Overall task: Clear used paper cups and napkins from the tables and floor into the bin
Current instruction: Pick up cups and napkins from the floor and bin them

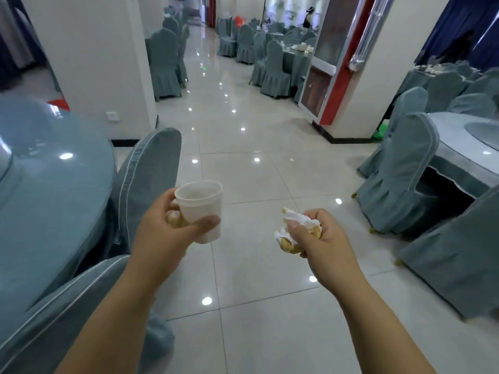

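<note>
Carrying stage: left hand [164,233] grips a white paper cup [201,209], right hand [321,238] clutches a crumpled napkin [297,221], both above the tiled floor [243,171]; no bin in view, so locating one likely comes next.

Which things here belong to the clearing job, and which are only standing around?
Job: paper cup, held by the left hand; crumpled napkin, held by the right hand.
Standing around: covered chairs, round table, white pillar.
</note>
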